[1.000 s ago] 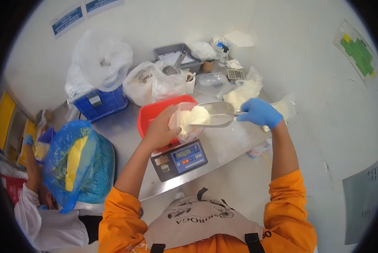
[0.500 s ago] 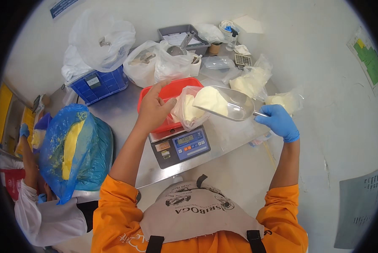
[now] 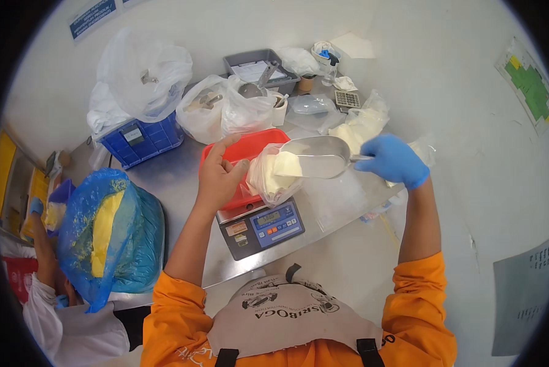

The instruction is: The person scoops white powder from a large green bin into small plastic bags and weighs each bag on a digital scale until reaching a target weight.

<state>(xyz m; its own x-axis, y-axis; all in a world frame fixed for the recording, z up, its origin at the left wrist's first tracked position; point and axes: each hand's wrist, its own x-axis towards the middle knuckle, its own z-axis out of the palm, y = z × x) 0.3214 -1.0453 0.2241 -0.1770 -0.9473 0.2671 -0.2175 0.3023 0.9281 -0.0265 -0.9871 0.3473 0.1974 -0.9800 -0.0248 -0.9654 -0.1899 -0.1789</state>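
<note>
My right hand point(image 3: 394, 161), in a blue glove, grips the handle of a metal scoop point(image 3: 326, 158). The scoop is tilted to the left, and its bowl is mostly bare. Pale cream powder point(image 3: 287, 165) lies at its lip, over the mouth of a clear plastic bag point(image 3: 273, 191). This bag sits at the right side of a red tray point(image 3: 212, 156) on a digital scale point(image 3: 262, 226). My bare left hand point(image 3: 221, 177) is over the tray's left part, thumb and forefinger spread, thumb beside the bag. Whether the thumb touches the bag is unclear.
A big blue bag of yellow powder point(image 3: 137, 244) stands left of the scale. Behind are a blue crate point(image 3: 143, 142), white bags with scoops point(image 3: 247, 113), a grey tray point(image 3: 241, 58) and a calculator point(image 3: 347, 100). A co-worker's gloved hand point(image 3: 36, 206) shows far left.
The scoop has tipped further, and most of its powder has slid off into the bag. My right hand has turned and risen slightly; my left hand stays by the bag.
</note>
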